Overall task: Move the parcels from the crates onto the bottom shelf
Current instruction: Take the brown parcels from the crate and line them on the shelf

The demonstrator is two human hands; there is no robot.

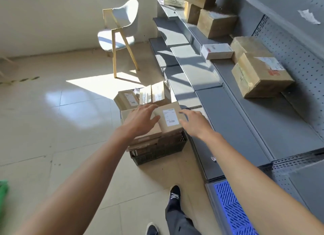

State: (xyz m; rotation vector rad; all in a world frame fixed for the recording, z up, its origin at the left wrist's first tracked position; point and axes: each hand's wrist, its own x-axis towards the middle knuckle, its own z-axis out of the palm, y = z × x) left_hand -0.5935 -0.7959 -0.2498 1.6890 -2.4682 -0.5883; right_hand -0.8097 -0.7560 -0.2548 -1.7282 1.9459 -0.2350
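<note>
Nearest to me, both forearms reach forward over the floor toward the black crate [157, 151], which stands just beside the front edge of the bottom shelf [233, 129]. My left hand [140, 119] hovers with its fingers [149, 108] spread and straight, holding nothing, over the left part of the pile. My right hand [194, 123] is likewise released, fingers loose, at the right side of the pile. Between the two hands lies the top parcel [172, 119], label up, its long axis running away from me and slightly left. I judge it sits squarely in the gap, so each hand closes inward on a long side. The right hand looks a shade nearer to its edge. Further on, more parcels [152, 94] are heaped behind it, and the shelf lies to the right of everything.
</note>
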